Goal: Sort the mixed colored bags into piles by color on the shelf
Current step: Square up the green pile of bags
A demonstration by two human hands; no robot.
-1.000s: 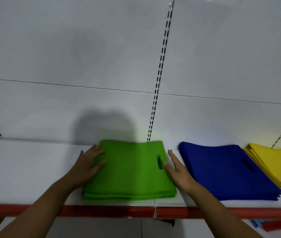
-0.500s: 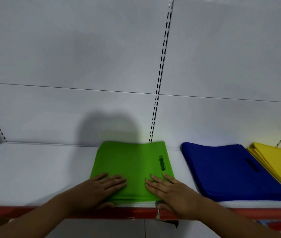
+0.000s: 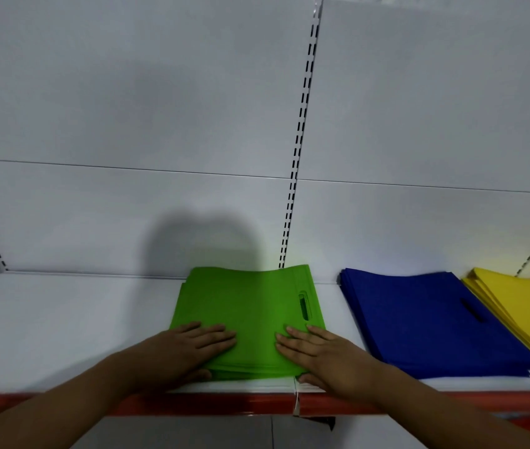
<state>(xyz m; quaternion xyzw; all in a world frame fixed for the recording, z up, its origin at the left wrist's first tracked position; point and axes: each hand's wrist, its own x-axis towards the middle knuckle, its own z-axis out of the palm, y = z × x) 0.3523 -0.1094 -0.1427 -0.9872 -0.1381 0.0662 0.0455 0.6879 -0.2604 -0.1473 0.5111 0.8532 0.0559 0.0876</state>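
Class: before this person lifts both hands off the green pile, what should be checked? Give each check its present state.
1. The left hand and right hand lie flat on the green pile, holding nothing: ok.
2. The green pile shows only green: ok.
3. It sits wholly on the shelf: ok.
4. A gap separates it from the blue pile: ok.
5. The blue pile is apart from the yellow pile: not ok, they touch.
6. Nothing is left unsorted out of view: cannot tell.
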